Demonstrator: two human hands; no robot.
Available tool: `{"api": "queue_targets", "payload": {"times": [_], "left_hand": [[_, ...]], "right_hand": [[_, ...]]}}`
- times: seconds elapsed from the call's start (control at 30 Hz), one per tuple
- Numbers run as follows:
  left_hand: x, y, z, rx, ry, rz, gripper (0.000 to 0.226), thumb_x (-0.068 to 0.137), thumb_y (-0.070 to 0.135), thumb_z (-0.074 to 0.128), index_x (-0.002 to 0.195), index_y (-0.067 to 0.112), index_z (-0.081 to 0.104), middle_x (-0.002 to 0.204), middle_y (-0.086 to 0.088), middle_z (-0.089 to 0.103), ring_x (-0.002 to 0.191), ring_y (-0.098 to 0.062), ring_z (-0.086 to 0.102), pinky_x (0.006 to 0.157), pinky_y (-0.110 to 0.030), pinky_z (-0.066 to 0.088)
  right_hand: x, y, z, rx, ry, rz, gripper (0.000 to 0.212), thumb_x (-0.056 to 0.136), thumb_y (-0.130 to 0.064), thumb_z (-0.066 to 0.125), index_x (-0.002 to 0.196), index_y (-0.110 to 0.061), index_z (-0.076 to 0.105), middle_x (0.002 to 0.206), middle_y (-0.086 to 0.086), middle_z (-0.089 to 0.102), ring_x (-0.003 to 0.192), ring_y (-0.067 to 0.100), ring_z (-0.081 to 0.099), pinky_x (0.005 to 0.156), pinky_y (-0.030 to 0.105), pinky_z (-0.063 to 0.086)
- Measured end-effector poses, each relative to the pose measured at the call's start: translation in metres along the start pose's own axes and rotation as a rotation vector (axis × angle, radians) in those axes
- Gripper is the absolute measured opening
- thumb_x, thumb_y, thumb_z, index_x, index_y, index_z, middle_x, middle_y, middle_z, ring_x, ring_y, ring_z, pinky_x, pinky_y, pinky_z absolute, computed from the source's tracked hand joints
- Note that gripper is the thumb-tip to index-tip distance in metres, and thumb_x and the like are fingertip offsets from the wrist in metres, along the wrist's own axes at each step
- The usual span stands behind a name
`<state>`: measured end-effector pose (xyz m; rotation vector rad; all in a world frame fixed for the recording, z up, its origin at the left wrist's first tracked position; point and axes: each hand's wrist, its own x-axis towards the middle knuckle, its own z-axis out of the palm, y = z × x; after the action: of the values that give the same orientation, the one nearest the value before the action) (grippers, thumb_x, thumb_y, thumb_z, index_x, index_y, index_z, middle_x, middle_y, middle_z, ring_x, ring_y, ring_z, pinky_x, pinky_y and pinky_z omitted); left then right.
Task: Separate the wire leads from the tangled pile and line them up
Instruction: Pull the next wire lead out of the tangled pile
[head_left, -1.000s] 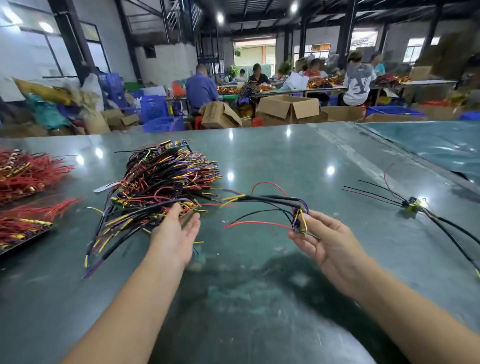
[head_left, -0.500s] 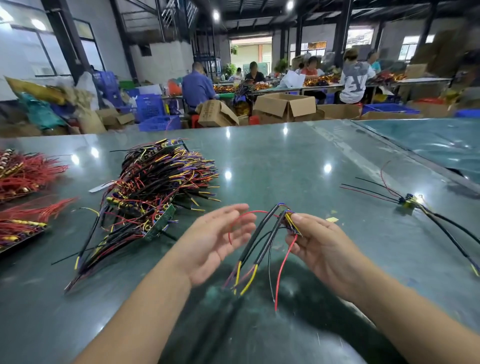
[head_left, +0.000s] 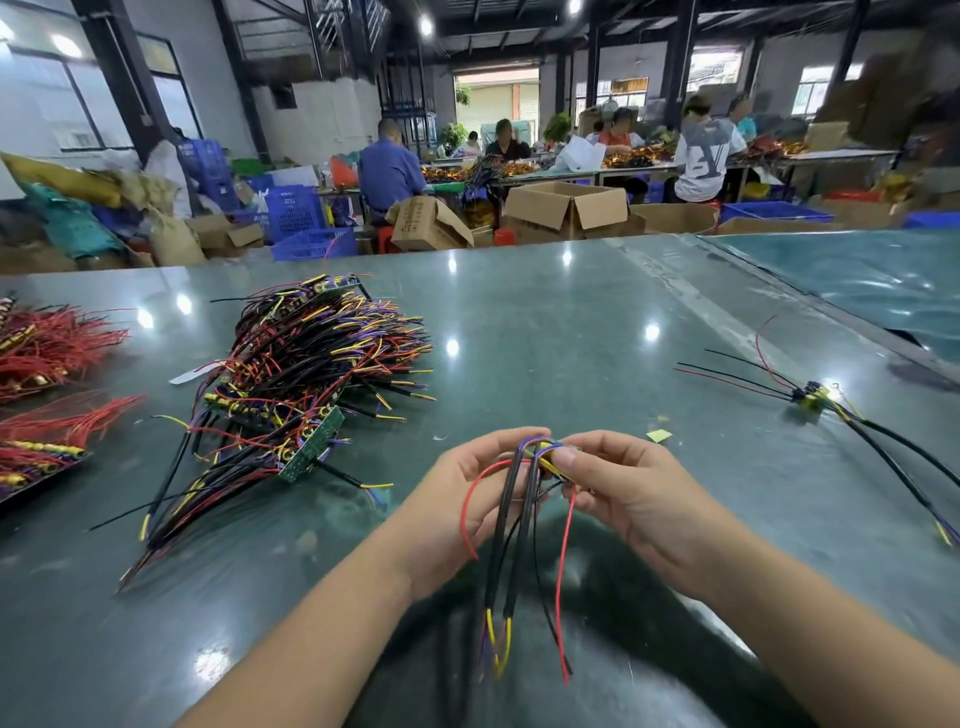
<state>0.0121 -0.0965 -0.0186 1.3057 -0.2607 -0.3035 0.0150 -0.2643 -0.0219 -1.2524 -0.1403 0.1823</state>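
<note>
A tangled pile of wire leads (head_left: 306, 384), black, red, yellow and purple with small green boards, lies left of centre on the green table (head_left: 571, 332). In front of me both hands hold one wire lead (head_left: 522, 525) by its top end; its black, red and yellow-tipped wires hang down toward me. My left hand (head_left: 457, 512) pinches it from the left, my right hand (head_left: 628, 493) from the right. One separated wire lead (head_left: 815, 397) lies on the table at the right, its black cables running to the right edge.
Red wire bundles (head_left: 47, 348) and another red bundle (head_left: 47, 441) lie at the table's left edge. A small yellow scrap (head_left: 658, 435) sits beyond my right hand. Past the far table edge stand cardboard boxes (head_left: 566, 208), blue crates and several seated people.
My left hand left the pile and came to the lead that my right hand holds. The lead swung from pointing left to hanging down, and both hands now pinch its top.
</note>
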Motion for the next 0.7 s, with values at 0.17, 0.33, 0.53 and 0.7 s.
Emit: {"api": "queue_targets", "payload": {"times": [0.17, 0.33, 0.53, 0.7], "left_hand": [[0.0029, -0.0031, -0.0006, 0.007, 0.027, 0.11, 0.023, 0.077, 0.003, 0.065, 0.099, 0.01, 0.062, 0.089, -0.005, 0.071, 0.076, -0.011, 0.068, 0.072, -0.02, 0.054], [0.0042, -0.0062, -0.0027, 0.039, 0.046, 0.191, 0.022, 0.075, 0.003, 0.068, 0.095, 0.009, 0.06, 0.083, -0.005, 0.071, 0.075, -0.012, 0.067, 0.071, -0.02, 0.054], [0.004, -0.0083, -0.0054, 0.05, 0.052, 0.155, 0.024, 0.069, 0.007, 0.08, 0.09, 0.012, 0.07, 0.087, -0.006, 0.074, 0.079, -0.014, 0.069, 0.071, -0.02, 0.054], [0.0047, -0.0079, -0.0052, 0.12, 0.083, 0.137, 0.019, 0.062, 0.024, 0.078, 0.08, 0.018, 0.077, 0.086, -0.005, 0.075, 0.079, -0.01, 0.07, 0.069, -0.016, 0.052]], "right_hand": [[-0.0023, -0.0011, -0.0018, -0.027, -0.061, -0.007, 0.027, 0.064, -0.023, 0.075, 0.087, -0.01, 0.077, 0.089, 0.008, 0.072, 0.08, 0.013, 0.059, 0.071, 0.018, 0.052], [-0.003, 0.0006, 0.0003, -0.026, -0.074, -0.003, 0.025, 0.073, -0.016, 0.067, 0.094, -0.005, 0.073, 0.098, 0.012, 0.072, 0.088, 0.016, 0.063, 0.09, 0.032, 0.048], [-0.0057, -0.0042, -0.0032, -0.168, -0.053, -0.009, 0.017, 0.077, -0.016, 0.068, 0.091, -0.008, 0.074, 0.091, 0.013, 0.071, 0.084, 0.019, 0.058, 0.074, 0.023, 0.053], [-0.0038, -0.0019, -0.006, -0.239, -0.076, -0.016, 0.013, 0.085, -0.009, 0.065, 0.096, -0.003, 0.07, 0.093, 0.013, 0.071, 0.084, 0.016, 0.061, 0.074, 0.02, 0.051]]}}
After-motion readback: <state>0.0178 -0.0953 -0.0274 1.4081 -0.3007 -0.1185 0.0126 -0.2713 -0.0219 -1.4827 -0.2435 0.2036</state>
